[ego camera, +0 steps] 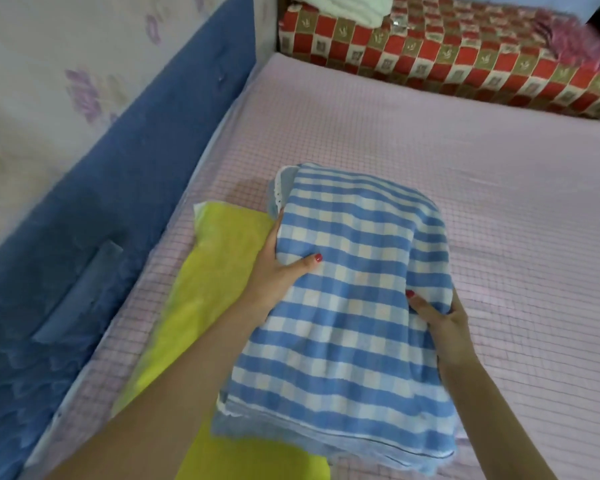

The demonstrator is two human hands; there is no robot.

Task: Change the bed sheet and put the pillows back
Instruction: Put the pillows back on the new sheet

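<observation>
A folded blue-and-white checked sheet (354, 289) is held over the pink checked mattress (465, 174). My left hand (281, 271) grips its left edge, thumb on top and fingers underneath. My right hand (440, 323) grips the right edge, thumb on top. Under the sheet's left side lies a yellow-green cloth (208, 289) flat on the mattress, partly hidden by my left arm.
A blue padded headboard (118, 209) runs along the left, with floral wallpaper (49, 81) behind it. At the far end sits a red, white and olive checked bundle (447, 53) with a white folded cloth (347, 6) on top.
</observation>
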